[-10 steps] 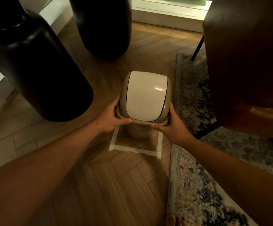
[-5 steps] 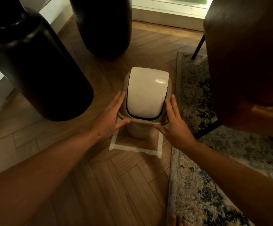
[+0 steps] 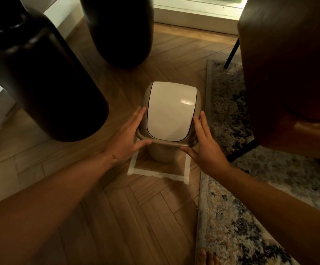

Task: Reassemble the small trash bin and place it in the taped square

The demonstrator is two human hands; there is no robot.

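A small beige trash bin (image 3: 163, 153) with a white swing lid (image 3: 169, 111) stands upright on the wooden floor inside a square of white tape (image 3: 155, 173). Its lid frame sits on the body. My left hand (image 3: 126, 136) lies flat against the bin's left side, fingers extended, thumb under the rim. On the bin's right side my right hand (image 3: 205, 144) rests with its fingers straight and spread. Neither hand is closed around the bin. The far edge of the tape is hidden behind the bin.
Two large dark vases stand close by, one at the left (image 3: 40, 79) and one behind (image 3: 121, 31). A brown leather chair (image 3: 289, 73) is at the right, over a patterned rug (image 3: 231, 217). My toes (image 3: 207, 258) show at the bottom edge.
Both hands went from gripping the bin's rim to lying open along its sides. The swing lid rocked slightly. The bin stays within the tape.
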